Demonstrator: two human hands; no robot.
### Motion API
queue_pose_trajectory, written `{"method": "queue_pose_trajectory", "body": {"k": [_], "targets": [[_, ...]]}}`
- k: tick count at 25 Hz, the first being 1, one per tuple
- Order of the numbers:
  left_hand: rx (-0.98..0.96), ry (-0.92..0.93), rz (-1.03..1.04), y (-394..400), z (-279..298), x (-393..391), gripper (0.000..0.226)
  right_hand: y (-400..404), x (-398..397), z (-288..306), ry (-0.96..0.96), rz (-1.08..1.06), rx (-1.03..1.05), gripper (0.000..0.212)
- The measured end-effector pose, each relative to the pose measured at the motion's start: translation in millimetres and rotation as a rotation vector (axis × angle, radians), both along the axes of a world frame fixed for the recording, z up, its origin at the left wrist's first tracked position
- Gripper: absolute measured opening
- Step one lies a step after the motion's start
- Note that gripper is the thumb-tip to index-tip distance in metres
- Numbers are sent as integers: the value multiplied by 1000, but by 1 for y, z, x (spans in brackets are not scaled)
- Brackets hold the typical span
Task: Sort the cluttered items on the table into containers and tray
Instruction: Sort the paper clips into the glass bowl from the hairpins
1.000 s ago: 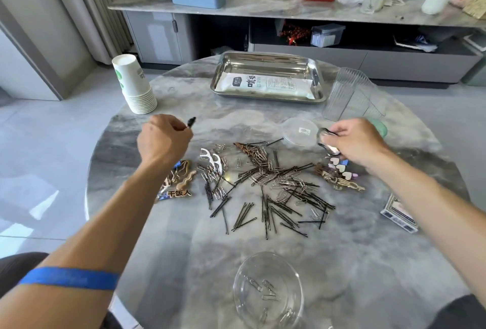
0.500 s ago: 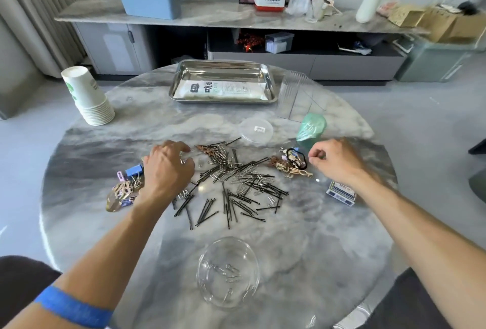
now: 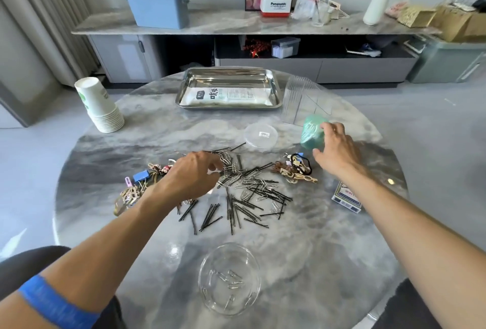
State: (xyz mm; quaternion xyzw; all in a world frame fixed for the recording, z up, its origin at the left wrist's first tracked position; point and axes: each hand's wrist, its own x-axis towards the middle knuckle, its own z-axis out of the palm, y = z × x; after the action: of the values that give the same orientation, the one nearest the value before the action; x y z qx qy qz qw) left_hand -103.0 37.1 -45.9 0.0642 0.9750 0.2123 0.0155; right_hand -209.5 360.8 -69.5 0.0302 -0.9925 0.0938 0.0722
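Silver paper clips (image 3: 247,180) and black bobby pins (image 3: 236,210) lie heaped mid-table. My left hand (image 3: 192,176) hangs over the heap's left side, its curled fingertips pinching at the paper clips. My right hand (image 3: 338,149) reaches the green translucent container (image 3: 310,131), fingers spread, thumb below it and fingertips at its side. A clear glass bowl (image 3: 203,284) near me holds several paper clips. The steel tray (image 3: 276,86) at the back holds a white packet (image 3: 228,95). Hair ties and decorated clips (image 3: 299,168) lie under my right hand.
Binder clips and tan hair clips (image 3: 134,186) lie at the left. A round clear lid (image 3: 260,135), stacked clear containers (image 3: 299,99), stacked paper cups (image 3: 101,106) and a card box (image 3: 345,197) are also on the round marble table (image 3: 328,249). A sideboard stands behind.
My right hand left the hair ties and moved up to the green container. My left hand shifted right onto the paper-clip heap. The camera tilted up.
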Motion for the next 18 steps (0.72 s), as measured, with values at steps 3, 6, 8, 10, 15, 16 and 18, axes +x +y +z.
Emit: {"method": "queue_pose_trajectory", "body": {"k": [3,6,8,10,15,16,18], "targets": [[49,-22,111,-19,-3,2,24,-10,-26,-3,42,-89,-88,68],[70,-33,194,-35,-11,6,17,-12,-53,-5,-14,-42,-150,68],[82,-23,200,-39,-12,7,14,-12,-60,-6,-37,2,-196,67],[112,-3,227,-41,-11,3,14,-15,-58,-7,-3,-37,-226,65],[192,69,255,-30,-14,3,22,-75,-22,22,-24,95,-360,63],[198,114,222,-26,-13,6,34,-94,-9,30,-68,145,-416,63],[214,193,115,-19,-9,11,72,-132,19,41,-177,262,-504,65]]}}
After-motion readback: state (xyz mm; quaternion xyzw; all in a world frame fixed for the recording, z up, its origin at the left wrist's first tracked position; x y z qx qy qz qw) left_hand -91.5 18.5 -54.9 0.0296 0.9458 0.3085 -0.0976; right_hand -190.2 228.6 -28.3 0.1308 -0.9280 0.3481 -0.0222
